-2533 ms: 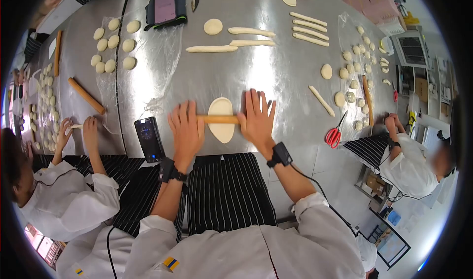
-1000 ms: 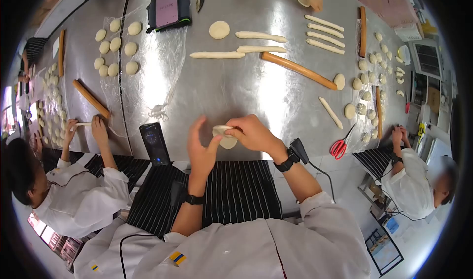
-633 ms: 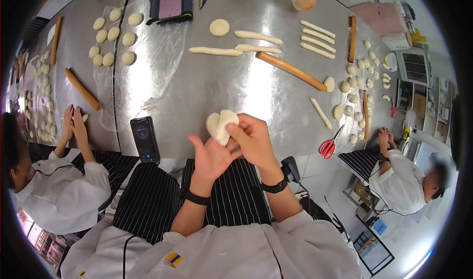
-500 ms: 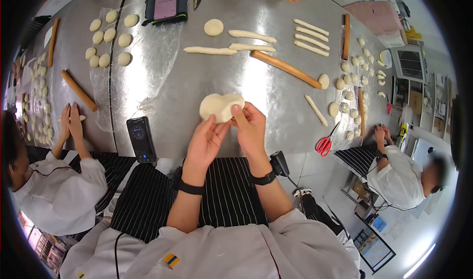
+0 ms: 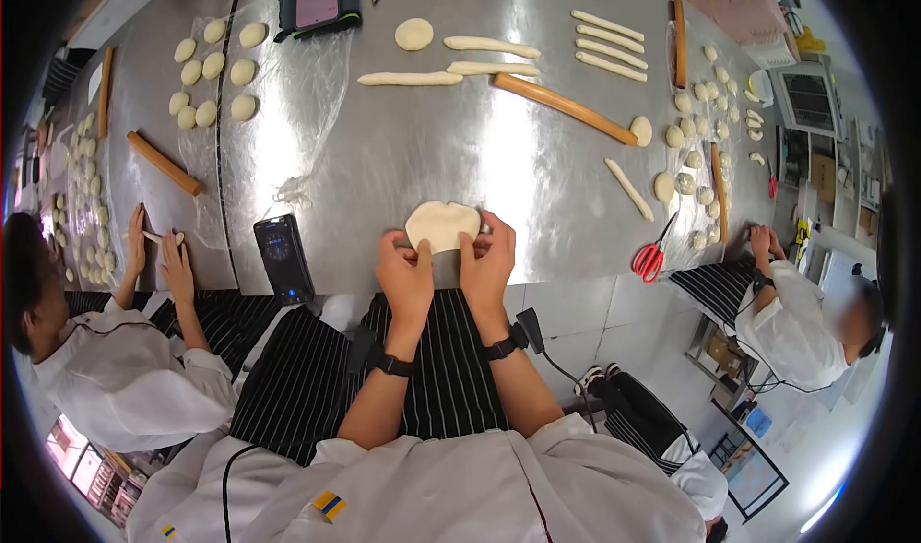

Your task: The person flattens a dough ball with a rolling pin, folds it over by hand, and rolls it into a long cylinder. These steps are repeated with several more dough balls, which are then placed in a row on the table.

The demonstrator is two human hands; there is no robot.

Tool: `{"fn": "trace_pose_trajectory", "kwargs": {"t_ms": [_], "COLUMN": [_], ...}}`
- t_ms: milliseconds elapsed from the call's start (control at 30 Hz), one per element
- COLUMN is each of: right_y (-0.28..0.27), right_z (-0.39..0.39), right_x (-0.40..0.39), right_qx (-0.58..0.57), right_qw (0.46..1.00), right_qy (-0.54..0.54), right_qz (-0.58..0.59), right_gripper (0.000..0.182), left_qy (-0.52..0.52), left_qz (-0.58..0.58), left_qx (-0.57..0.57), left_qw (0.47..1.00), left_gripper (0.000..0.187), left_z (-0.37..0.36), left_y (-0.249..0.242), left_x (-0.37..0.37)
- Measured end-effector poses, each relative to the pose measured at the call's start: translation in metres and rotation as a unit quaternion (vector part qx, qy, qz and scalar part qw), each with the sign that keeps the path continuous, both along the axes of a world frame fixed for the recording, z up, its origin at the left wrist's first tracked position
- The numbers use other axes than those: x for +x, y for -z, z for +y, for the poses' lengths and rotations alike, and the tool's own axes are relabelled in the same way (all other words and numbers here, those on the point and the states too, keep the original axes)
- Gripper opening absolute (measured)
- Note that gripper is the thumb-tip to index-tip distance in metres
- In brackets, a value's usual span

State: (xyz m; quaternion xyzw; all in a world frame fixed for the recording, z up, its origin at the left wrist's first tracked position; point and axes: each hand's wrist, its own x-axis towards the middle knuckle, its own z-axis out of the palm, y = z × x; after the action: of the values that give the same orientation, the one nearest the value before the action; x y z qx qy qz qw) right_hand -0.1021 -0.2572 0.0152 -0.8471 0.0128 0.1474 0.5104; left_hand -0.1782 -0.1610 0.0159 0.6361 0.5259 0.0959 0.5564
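Note:
A flattened oval of dough (image 5: 442,226) is held level between my two hands near the table's front edge. My left hand (image 5: 407,272) grips its left side, thumb on top and fingers beneath. On the other side, my right hand (image 5: 486,260) pinches the right edge the same way. Beyond the hands lie dough ropes (image 5: 411,80) and a flat dough round (image 5: 413,34). A wooden rolling pin (image 5: 566,109) rests at an angle to the right, its end touching a small dough round (image 5: 641,129).
Left of my hands stands a phone (image 5: 284,258) at the table edge. Red-handled scissors (image 5: 649,261) lie on the right edge. Dough balls (image 5: 243,73) sit on plastic film at the left. Co-workers work on both sides; one's hands (image 5: 158,258) roll a dough strip.
The dough, bulging and bent in my hands before, now lies flatter, with a hand at each side. My left hand has shifted outward. A co-worker's dough sheet has come into view at the top.

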Motion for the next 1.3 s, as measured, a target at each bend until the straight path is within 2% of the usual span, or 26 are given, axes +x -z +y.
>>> {"fn": "trace_pose_trajectory", "kwargs": {"t_ms": [67,133,200,233,267,300,333,367,400,500,600,700,767,833,967,1133,1267,1300], "right_y": [0.002,0.003,0.010,0.019,0.028,0.028,0.027,0.027,0.022,0.013,0.005,0.022,0.019,0.009,0.019,0.006,0.005,0.001], "right_z": [-0.006,-0.010,-0.017,-0.025,-0.033,-0.041,-0.049,-0.055,-0.057,-0.071,-0.061,-0.057,-0.059,-0.056,-0.056,-0.063,-0.067,-0.073], "right_x": [-0.006,-0.012,-0.017,-0.019,-0.020,-0.020,-0.022,-0.027,-0.034,-0.033,-0.046,-0.047,-0.054,-0.061,-0.052,-0.064,-0.051,-0.050], "right_qx": [-0.051,-0.058,-0.063,-0.109,-0.153,-0.153,-0.171,-0.187,-0.227,-0.272,-0.254,-0.230,-0.241,-0.309,-0.243,-0.265,-0.239,-0.230], "right_qw": [0.995,0.992,0.988,0.961,0.916,0.915,0.902,0.882,0.874,0.847,0.861,0.866,0.860,0.849,0.858,0.859,0.859,0.879], "right_qy": [-0.069,-0.080,-0.092,-0.147,-0.199,-0.199,-0.277,-0.353,-0.375,-0.406,-0.391,-0.406,-0.405,-0.388,-0.410,-0.408,-0.428,-0.399], "right_qz": [-0.046,-0.074,-0.102,-0.209,-0.313,-0.315,-0.283,-0.248,-0.210,-0.211,-0.203,-0.181,-0.194,-0.179,-0.191,-0.156,-0.147,-0.126], "right_gripper": [0.041,0.040,0.039,0.041,0.043,0.043,0.048,0.054,0.063,0.065,0.065,0.065,0.066,0.066,0.065,0.066,0.068,0.069], "left_qy": [0.030,0.061,0.133,0.135,0.203,0.267,0.267,0.330,0.393,0.399,0.400,0.417,0.412,0.410,0.426,0.407,0.443,0.449], "left_qz": [0.026,0.053,0.069,0.069,0.041,0.011,0.011,0.040,0.070,0.084,0.064,0.066,0.059,0.056,0.047,0.035,0.052,0.051], "left_qx": [0.032,0.063,0.231,0.230,0.319,0.403,0.403,0.397,0.387,0.329,0.316,0.294,0.285,0.272,0.255,0.317,0.275,0.252], "left_qw": [0.999,0.995,0.961,0.961,0.925,0.875,0.875,0.856,0.831,0.852,0.858,0.858,0.863,0.869,0.867,0.856,0.852,0.855], "left_gripper": [0.037,0.039,0.043,0.043,0.047,0.050,0.050,0.054,0.058,0.060,0.060,0.064,0.064,0.065,0.067,0.067,0.073,0.075], "left_z": [0.000,-0.002,-0.005,-0.006,-0.004,-0.003,-0.006,-0.009,-0.011,-0.013,-0.019,-0.023,-0.025,-0.023,-0.018,-0.021,-0.017,-0.016], "left_y": [-0.003,-0.003,0.005,0.014,0.024,0.026,0.026,0.025,0.022,0.013,0.008,0.015,0.009,0.003,0.009,0.013,0.007,0.003], "left_x": [-0.001,-0.005,-0.010,-0.019,-0.029,-0.033,-0.039,-0.048,-0.054,-0.062,-0.062,-0.062,-0.064,-0.064,-0.070,-0.066,-0.068,-0.070]}}
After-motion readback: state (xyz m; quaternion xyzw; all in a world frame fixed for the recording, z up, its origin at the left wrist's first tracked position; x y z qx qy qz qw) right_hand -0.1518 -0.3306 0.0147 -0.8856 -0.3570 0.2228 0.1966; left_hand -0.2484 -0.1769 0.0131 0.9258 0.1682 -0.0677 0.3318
